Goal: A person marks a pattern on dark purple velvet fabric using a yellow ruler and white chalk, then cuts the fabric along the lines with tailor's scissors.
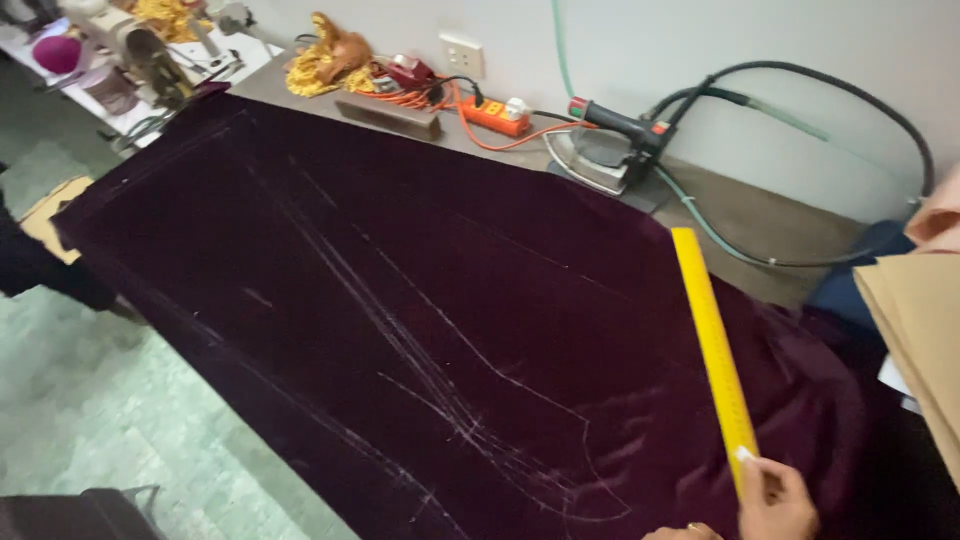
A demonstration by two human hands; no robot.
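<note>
A large dark purple velvet cloth covers the table, marked with several white chalk lines and curves. A long yellow ruler lies on its right part, running from the far edge toward me. My right hand grips the ruler's near end, and a small white bit, perhaps chalk, shows at its fingertips. Only a sliver of my left hand, wearing a ring, shows at the bottom edge just left of the right hand. I cannot see what it holds.
A steam iron with black hoses sits at the table's far edge, beside an orange power strip and yellow trim. A sewing machine stands far left. Brown paper sheets lie at the right over blue cloth.
</note>
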